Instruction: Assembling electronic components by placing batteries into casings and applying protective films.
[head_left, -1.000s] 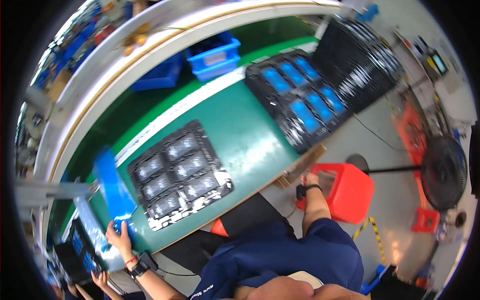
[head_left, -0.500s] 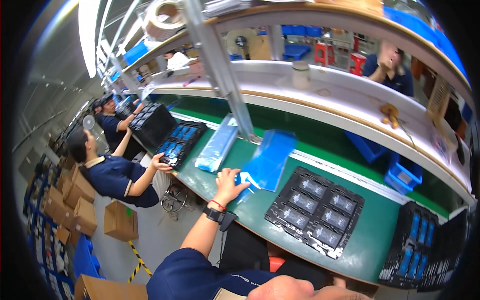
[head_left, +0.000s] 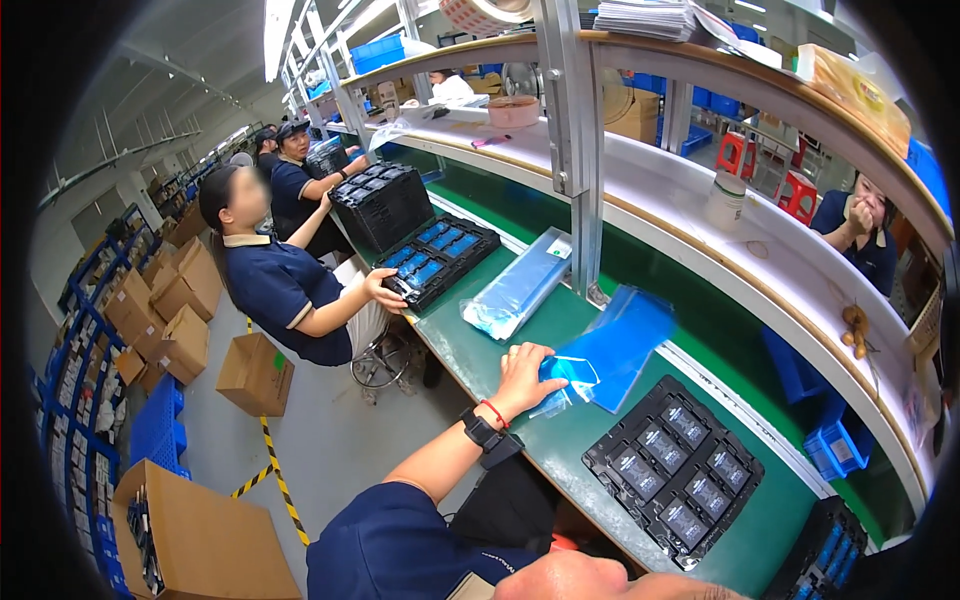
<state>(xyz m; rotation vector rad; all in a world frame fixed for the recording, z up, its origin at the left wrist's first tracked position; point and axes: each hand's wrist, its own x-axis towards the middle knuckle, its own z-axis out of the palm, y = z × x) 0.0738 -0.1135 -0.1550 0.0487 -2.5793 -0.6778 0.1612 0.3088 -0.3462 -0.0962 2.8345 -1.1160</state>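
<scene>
My left hand (head_left: 524,382), with a dark wrist strap and red cord, rests palm down at the front of the green bench. Its fingers and thumb are apart, and the thumb touches the near end of the blue plastic film sheets (head_left: 628,350). A small glossy piece of film with a white outline lies beside the thumb. Left of the sheets is a stack of clear plastic sleeves (head_left: 522,285). To the right lies a black tray (head_left: 659,396) with several flat black rectangular pieces (head_left: 685,523) in its pockets. My right hand is out of view.
At the left, a co-worker's hand (head_left: 385,290) grips a black tray holding blue pieces (head_left: 437,256), near a tall black tray stack (head_left: 382,215). A metal post (head_left: 572,150) and shelf rise behind. More black trays (head_left: 822,550) stand at lower right. Cardboard boxes (head_left: 255,373) line the floor.
The view has swung left, so the bench and its things sit farther right in the picture. My left hand stays by the blue sheets; the co-worker still holds the tray.
</scene>
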